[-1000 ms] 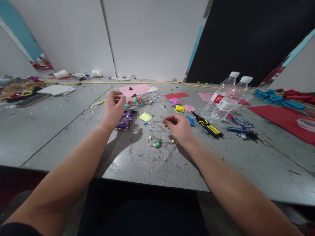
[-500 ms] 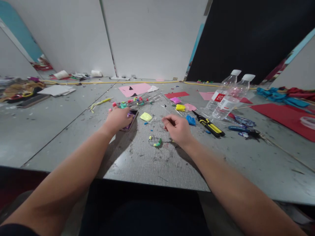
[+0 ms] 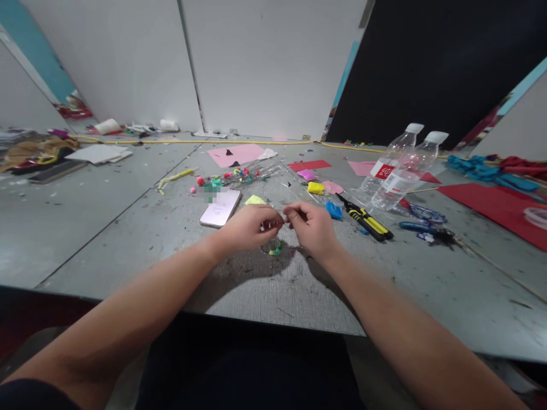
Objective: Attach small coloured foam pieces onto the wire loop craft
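Observation:
My left hand (image 3: 251,225) and my right hand (image 3: 313,226) meet above the table, fingertips pinched close to each other. Whatever sits between the fingers is too small to make out. Just below them lies a small wire loop (image 3: 272,248) with green and yellow bits on it, partly hidden by my left hand. A phone with a lit pale screen (image 3: 221,208) rests to the left of my left hand. Behind that hand a pale yellow clay packet (image 3: 255,200) shows in part. To the right of my right hand is a blue clay packet (image 3: 334,210).
Yellow-and-black handled pliers (image 3: 365,221) and two clear plastic bottles (image 3: 391,185) are on the right. Wire stems with coloured beads (image 3: 239,175) lie behind the phone. A yellow packet (image 3: 315,188), red sheet (image 3: 491,208) and blue-handled pliers (image 3: 421,228) are also on the table.
My left hand has moved right, from the phone to my right hand's fingertips. The phone is uncovered and its screen has turned from dark to bright. My right hand has barely moved.

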Demonstrator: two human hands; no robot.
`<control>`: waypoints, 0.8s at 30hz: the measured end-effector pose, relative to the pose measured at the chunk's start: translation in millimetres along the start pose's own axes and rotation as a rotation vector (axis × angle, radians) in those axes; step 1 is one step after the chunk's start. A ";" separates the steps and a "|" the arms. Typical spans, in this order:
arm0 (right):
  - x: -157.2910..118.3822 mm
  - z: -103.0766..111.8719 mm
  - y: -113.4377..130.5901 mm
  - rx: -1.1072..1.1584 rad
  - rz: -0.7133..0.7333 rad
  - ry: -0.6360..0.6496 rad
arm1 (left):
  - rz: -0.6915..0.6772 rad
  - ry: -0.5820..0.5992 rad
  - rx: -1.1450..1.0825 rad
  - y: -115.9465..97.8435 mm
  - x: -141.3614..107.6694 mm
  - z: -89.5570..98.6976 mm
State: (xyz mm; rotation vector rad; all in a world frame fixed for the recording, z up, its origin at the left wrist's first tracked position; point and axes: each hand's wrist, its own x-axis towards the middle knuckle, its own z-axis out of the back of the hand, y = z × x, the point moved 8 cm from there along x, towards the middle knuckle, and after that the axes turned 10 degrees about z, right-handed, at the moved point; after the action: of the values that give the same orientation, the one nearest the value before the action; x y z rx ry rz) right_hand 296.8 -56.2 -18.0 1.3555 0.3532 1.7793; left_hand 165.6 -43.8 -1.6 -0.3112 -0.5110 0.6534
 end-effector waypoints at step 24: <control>-7.1 5.2 0.4 0.096 -0.031 -0.116 | 0.367 -0.101 0.132 62.9 6.6 36.5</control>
State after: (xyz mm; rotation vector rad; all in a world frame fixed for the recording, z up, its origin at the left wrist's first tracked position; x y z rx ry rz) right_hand 301.6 -63.2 -20.4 1.5057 0.3977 1.6682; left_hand 119.0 12.1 4.1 -0.2501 -0.5084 1.0588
